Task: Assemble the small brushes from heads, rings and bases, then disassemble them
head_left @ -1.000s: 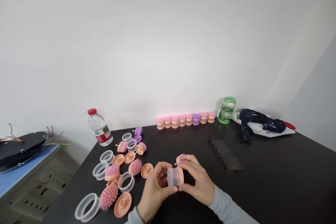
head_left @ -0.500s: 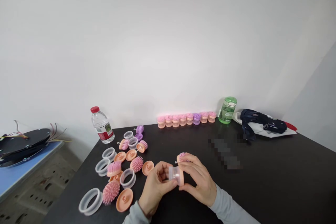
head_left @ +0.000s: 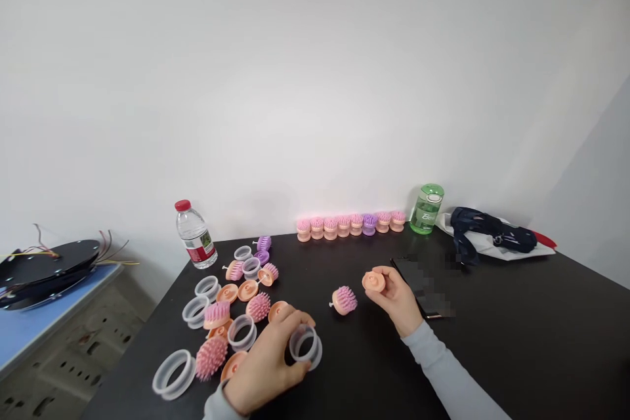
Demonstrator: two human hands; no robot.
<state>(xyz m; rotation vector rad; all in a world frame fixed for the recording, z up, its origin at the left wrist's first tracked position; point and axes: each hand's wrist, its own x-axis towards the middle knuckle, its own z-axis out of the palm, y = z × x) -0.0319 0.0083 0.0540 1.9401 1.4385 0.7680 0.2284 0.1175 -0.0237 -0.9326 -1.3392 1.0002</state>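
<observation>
My left hand (head_left: 270, 357) grips a clear plastic ring (head_left: 317, 351) between thumb and fingers, low over the table. In my right hand (head_left: 396, 298), pinched at its edge, is a peach round base (head_left: 374, 281), its moulded side toward me. Between the hands a pink bristled brush head (head_left: 344, 300) lies on its side, a small white stem poking out to the left. Near my left hand are another clear ring (head_left: 241, 333), a pink brush head (head_left: 210, 357) and a peach base (head_left: 233, 365) partly covered by that hand.
More loose rings, bases and brush heads spread over the black table's (head_left: 315, 275) left side. Several assembled brushes (head_left: 330, 230) line the wall. Also here: a water bottle (head_left: 195, 236), a green bottle (head_left: 426, 210), a phone (head_left: 418, 285) and a dark strapped bag (head_left: 492, 230).
The clear ring and peach base, held together before, are now apart. My left hand has moved left with the ring, my right hand rightward and away with the base, uncovering the brush head.
</observation>
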